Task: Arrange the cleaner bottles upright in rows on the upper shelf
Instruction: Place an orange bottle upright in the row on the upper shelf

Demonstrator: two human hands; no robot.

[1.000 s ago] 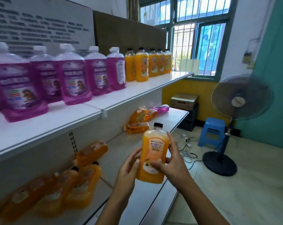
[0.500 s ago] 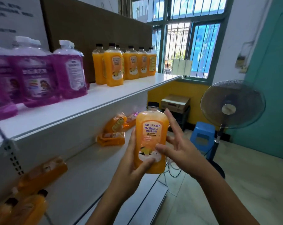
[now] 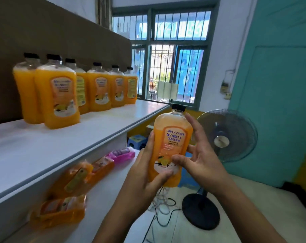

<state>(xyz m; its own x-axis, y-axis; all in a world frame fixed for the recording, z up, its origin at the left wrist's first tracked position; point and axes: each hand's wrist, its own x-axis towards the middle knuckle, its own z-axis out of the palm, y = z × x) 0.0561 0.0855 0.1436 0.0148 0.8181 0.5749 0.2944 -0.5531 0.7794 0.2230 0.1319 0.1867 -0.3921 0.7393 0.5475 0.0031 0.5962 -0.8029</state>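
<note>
Six orange bottles stand on the upper shelf; your left hand and right hand grasp another bottle; several lie below

Orange bottle — upright, black-capped
</note>
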